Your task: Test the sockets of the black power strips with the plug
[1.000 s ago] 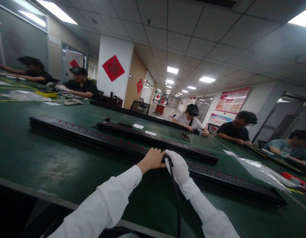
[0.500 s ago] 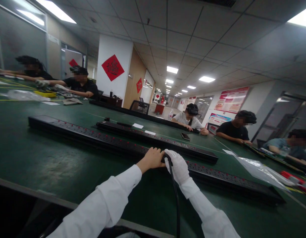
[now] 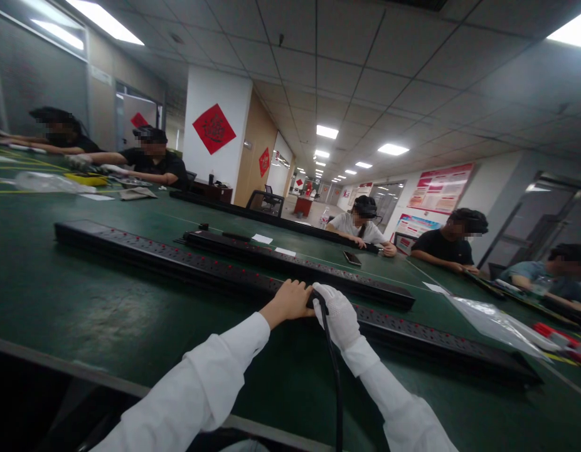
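A long black power strip (image 3: 436, 339) with rows of outlets and small red marks lies slantwise across the table before me. My bare left hand (image 3: 292, 300) is closed over its middle, fingers bent across the far edge. Right beside it, my white-gloved right hand (image 3: 338, 316) grips a black plug (image 3: 312, 301) against the strip's top. From the plug a thick black cable (image 3: 336, 376) hangs down toward me over the table edge. Whether the plug sits fully in an outlet is hidden by my fingers.
A second black power strip (image 3: 356, 282) lies just behind, with a phone (image 3: 351, 258) and paper slips (image 3: 261, 239) beyond. Clear plastic bags (image 3: 488, 320) lie to the right on the green table (image 3: 106, 314). Several co-workers sit around the far edges.
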A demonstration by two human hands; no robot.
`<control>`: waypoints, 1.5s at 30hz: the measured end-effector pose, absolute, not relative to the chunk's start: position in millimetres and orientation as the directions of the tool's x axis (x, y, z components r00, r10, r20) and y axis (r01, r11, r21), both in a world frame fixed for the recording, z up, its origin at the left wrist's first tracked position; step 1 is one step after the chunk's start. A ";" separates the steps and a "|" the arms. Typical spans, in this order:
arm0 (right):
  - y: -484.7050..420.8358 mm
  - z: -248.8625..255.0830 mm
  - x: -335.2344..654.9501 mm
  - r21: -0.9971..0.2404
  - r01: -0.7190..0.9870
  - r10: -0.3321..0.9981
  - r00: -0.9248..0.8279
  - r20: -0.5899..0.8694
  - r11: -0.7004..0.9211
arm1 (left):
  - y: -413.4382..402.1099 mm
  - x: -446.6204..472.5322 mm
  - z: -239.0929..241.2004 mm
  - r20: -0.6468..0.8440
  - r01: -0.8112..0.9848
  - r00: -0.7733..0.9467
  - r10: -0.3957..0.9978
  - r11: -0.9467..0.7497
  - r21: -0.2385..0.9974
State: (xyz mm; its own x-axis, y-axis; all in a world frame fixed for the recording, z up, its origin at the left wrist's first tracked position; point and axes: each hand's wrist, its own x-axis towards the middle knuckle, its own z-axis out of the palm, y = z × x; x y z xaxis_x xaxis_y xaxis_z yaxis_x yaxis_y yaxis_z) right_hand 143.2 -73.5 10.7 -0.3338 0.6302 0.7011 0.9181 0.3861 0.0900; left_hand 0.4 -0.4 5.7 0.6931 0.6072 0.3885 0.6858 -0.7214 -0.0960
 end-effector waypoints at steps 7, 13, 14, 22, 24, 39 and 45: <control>-72.7 10.4 143.1 0.097 0.919 0.630 -0.335 0.701 0.382 | 1.7 0.6 3.9 0.388 0.686 0.694 0.607 -0.720 -0.101; -72.8 10.3 143.1 0.090 0.916 0.625 -0.335 0.705 0.390 | 1.4 0.1 3.2 0.400 0.691 0.688 0.605 -0.715 -0.107; -72.7 10.1 143.1 0.089 0.916 0.626 -0.335 0.704 0.391 | 1.1 0.0 3.2 0.399 0.692 0.688 0.607 -0.714 -0.106; -73.1 10.6 143.6 0.084 0.917 0.636 -0.334 0.696 0.390 | -0.1 -0.1 5.2 0.391 0.689 0.691 0.608 -0.718 -0.101; -73.1 10.6 143.7 0.080 0.918 0.641 -0.332 0.692 0.389 | 0.3 -0.1 5.2 0.383 0.685 0.696 0.607 -0.722 -0.100; -73.4 9.9 143.3 0.074 0.918 0.635 -0.326 0.700 0.390 | 0.6 0.4 4.8 0.379 0.680 0.699 0.606 -0.727 -0.092; -71.7 9.0 144.7 0.073 0.917 0.642 -0.330 0.692 0.393 | -2.2 0.2 7.1 0.385 0.693 0.688 0.615 -0.714 -0.097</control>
